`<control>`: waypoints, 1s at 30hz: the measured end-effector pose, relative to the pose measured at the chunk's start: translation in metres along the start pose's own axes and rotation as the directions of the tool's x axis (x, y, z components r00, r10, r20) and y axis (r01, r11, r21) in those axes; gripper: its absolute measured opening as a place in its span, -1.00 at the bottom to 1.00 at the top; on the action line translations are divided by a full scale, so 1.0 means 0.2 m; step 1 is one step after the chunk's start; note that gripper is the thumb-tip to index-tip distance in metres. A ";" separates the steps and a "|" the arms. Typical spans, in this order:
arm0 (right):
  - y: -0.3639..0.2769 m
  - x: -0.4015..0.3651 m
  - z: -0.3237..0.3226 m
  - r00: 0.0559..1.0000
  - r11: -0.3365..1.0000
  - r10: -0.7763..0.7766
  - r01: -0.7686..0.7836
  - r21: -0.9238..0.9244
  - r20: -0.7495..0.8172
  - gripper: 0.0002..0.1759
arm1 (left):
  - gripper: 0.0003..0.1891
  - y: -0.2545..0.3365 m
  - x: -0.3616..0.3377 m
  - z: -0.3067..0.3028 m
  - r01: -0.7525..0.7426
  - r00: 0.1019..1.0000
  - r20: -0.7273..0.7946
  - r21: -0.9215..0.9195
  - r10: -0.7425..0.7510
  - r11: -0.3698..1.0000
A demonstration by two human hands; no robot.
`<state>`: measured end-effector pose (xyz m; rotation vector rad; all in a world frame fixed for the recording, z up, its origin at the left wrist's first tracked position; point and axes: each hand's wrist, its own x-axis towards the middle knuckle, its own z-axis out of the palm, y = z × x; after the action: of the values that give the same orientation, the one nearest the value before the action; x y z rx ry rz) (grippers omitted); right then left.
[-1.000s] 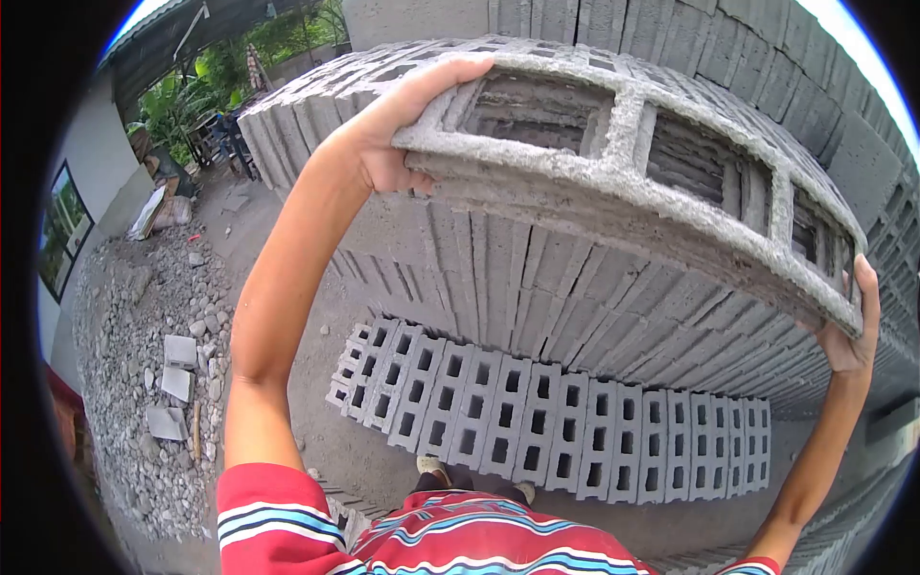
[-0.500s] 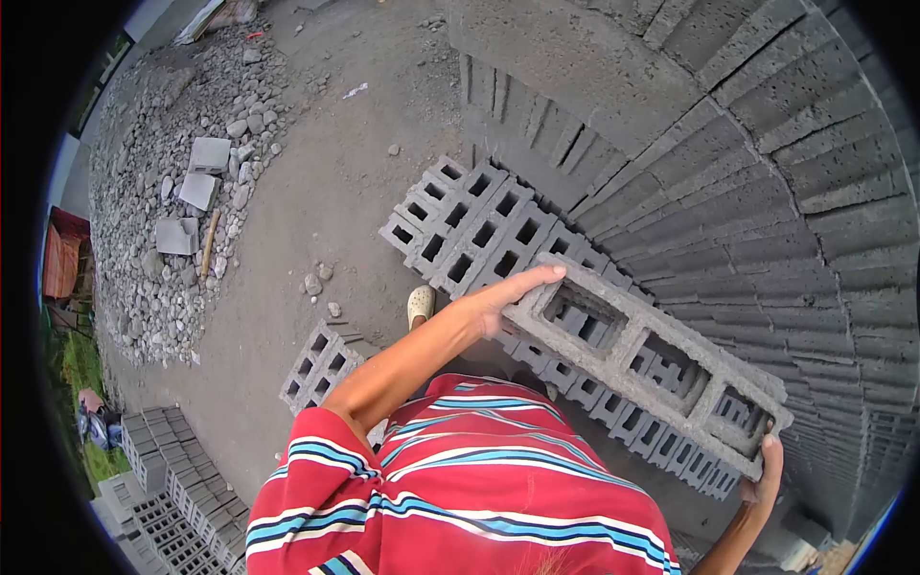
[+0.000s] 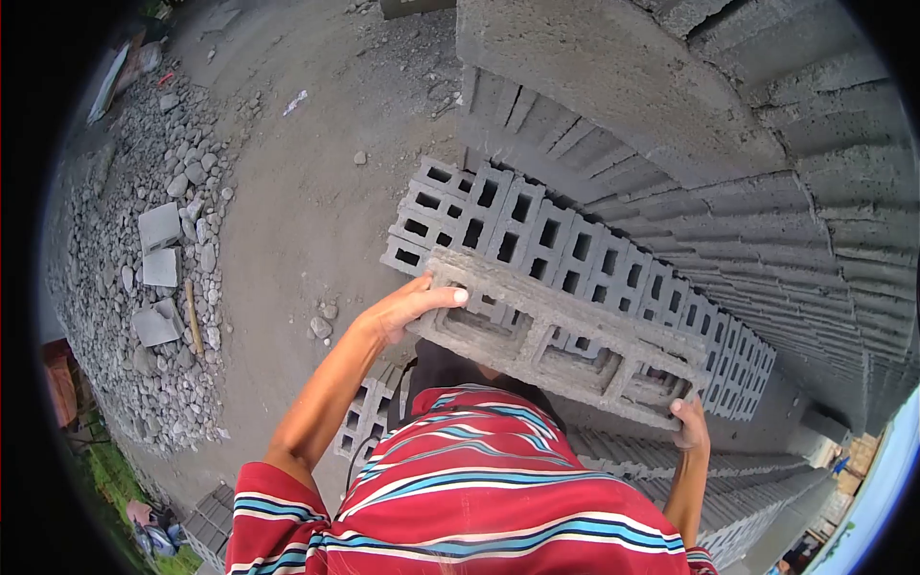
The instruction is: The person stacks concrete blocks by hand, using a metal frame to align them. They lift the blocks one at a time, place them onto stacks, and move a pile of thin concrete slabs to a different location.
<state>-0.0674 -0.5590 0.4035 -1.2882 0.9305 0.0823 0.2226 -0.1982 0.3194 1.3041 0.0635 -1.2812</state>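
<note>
Held in front of my body is a grey hollow concrete block with three openings. My left hand grips its left end, thumb laid over the top edge. At the right end, my right hand is closed around the corner, thumb on the near face. Behind and below the held block runs a long row of concrete blocks, their hollow sides facing up. The fingers of both hands are partly hidden by the block.
A tall stacked block wall rises on the right, close to the row. Gravel with several loose block pieces and a wooden stick lies to the left. A smaller block stack stands near my left side.
Both hands have brought the held block to the left in view and tilted it somewhat. My view has turned, with the gravel shifting left and more of the row showing at right.
</note>
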 end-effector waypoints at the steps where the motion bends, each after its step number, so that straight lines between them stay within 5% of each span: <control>1: 0.05 0.05 0.05 0.999 0.997 0.039 -0.040 0.065 0.026 -0.06 | -0.02 0.03 -0.02 -0.02 0.019 1.000 -0.005 0.014 -0.019 1.000; 6: 0.32 0.32 0.15 0.980 0.945 0.096 -0.145 0.292 0.175 -0.19 | -0.01 0.15 -0.17 -0.03 0.084 0.988 -0.148 0.209 -0.054 0.974; 9: 0.43 0.42 0.18 0.958 0.926 0.168 -0.234 0.298 0.230 -0.26 | -0.05 0.07 -0.08 -0.10 0.170 0.982 -0.108 0.131 -0.156 0.977; 12: 0.54 0.55 0.20 0.954 0.924 0.197 -0.257 0.282 0.224 -0.20 | -0.10 -0.01 0.07 -0.10 0.183 0.961 -0.231 0.112 -0.154 0.977; 16: 0.70 0.66 0.20 0.954 0.935 0.269 -0.291 0.201 0.132 -0.07 | -0.14 -0.14 0.36 -0.18 0.277 0.953 -0.174 0.152 -0.250 0.949; 17: 0.76 0.70 0.20 0.945 0.937 0.326 -0.319 0.142 -0.027 0.03 | -0.14 -0.15 0.45 -0.19 0.294 0.954 -0.123 0.179 -0.275 0.939; 23: 0.73 0.84 0.23 0.930 0.911 0.361 -0.334 0.240 -0.074 0.12 | -0.18 -0.42 1.05 -0.53 0.385 0.922 -0.137 0.244 -0.361 0.890; 27: 0.68 0.93 0.24 0.902 0.915 0.383 -0.341 0.216 -0.197 0.16 | -0.24 -0.23 1.21 -0.41 0.393 0.915 0.007 0.207 -0.403 0.896; 30: 0.66 1.07 0.19 0.946 0.907 0.323 -0.297 0.297 -0.040 0.19 | -0.23 -0.17 1.36 -0.40 0.427 0.896 0.047 0.177 -0.441 0.887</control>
<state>0.0217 -0.5753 0.1655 -0.8717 1.1737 0.1340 0.3501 -0.3085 0.0881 1.4212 0.2040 -1.7554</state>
